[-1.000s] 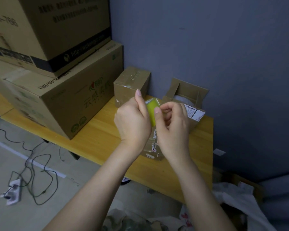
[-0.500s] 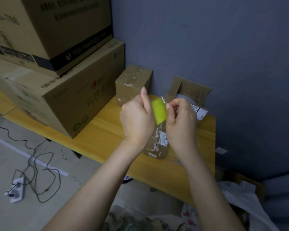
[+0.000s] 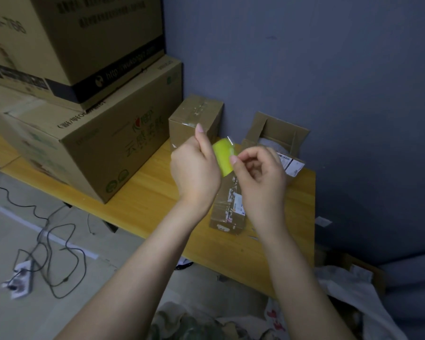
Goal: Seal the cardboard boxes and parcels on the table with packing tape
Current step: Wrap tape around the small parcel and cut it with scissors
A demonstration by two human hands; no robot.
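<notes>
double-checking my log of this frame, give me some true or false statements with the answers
1. The left hand holds the tape roll. True.
2. The tape roll lies on the table. False: it is held up above the table.
3. The open box on the right has its flaps up. True.
4. The right hand lies flat on the parcel. False: its curled fingers pinch at the tape roll's edge, above the parcel.
5. The small box by the wall is open. False: its top is closed and taped.
</notes>
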